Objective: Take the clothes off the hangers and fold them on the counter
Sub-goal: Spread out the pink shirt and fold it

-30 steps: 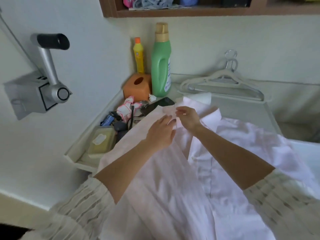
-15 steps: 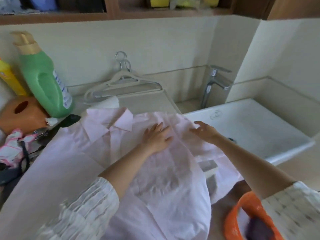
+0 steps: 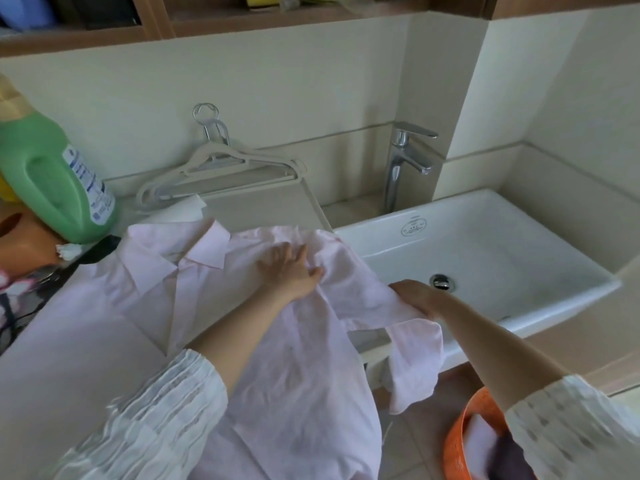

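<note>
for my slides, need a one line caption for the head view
Left hand flat on pink shirt, right hand gripping its sleeve beside the sink.

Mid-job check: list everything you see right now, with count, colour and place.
shirt: 1, pale pink, spread on counter, sleeve hanging over sink edge
hangers: at least 2, whitish, against back wall
bottle: 1, green, far left
tissue box: 1, orange, left edge
sink: 1, white, right
tap: 1, chrome, behind sink
basket: 1, orange, on floor, lower right
left hand: flat on shirt
right hand: gripping sleeve
</note>
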